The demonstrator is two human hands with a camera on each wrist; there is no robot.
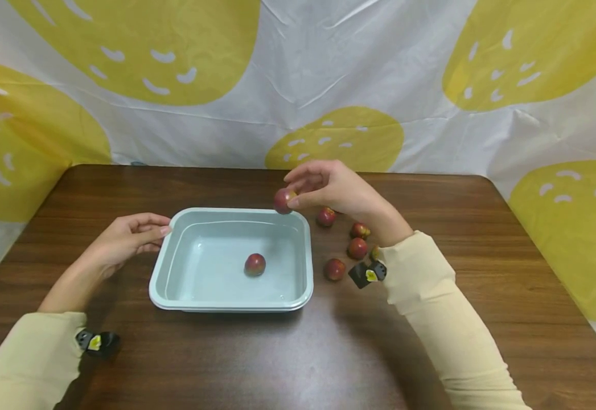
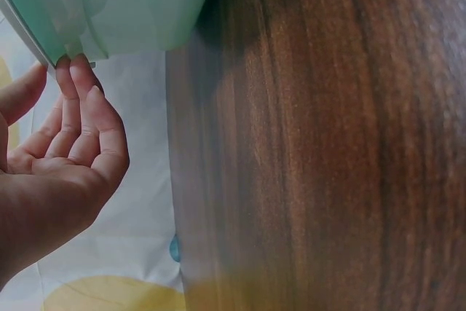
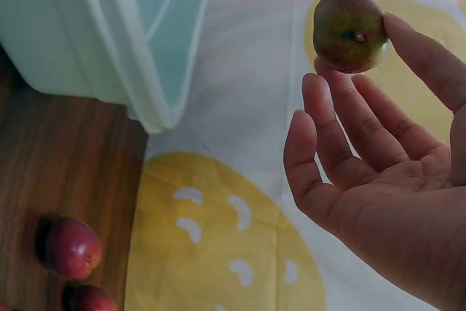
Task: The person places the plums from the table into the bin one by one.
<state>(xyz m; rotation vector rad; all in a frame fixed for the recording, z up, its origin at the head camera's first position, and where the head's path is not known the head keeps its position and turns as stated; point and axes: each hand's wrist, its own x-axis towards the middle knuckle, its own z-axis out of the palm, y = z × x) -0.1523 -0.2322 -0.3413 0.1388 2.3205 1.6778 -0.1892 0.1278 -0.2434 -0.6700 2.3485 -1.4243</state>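
A pale blue-green plastic basin (image 1: 210, 291) stands on the table, with one red plum (image 1: 254, 265) lying on its floor. My left hand (image 1: 136, 236) holds the basin's left rim, thumb on top and fingertips underneath, as the left wrist view of the hand (image 2: 69, 151) shows. Over the basin's far right corner, my right hand (image 1: 331, 188) pinches another plum (image 1: 283, 201) between thumb and fingertips. From the right wrist view, that plum (image 3: 350, 32) has a greenish end with a small stem mark, and it is held above rim height.
Several more plums (image 1: 335, 269) lie loose on the brown wooden table (image 1: 482, 273), right of the basin and partly under my right forearm. Behind the table hangs a white cloth (image 1: 216, 136) with big yellow shapes. Black wrist straps (image 1: 366, 274) sit by both sleeves.
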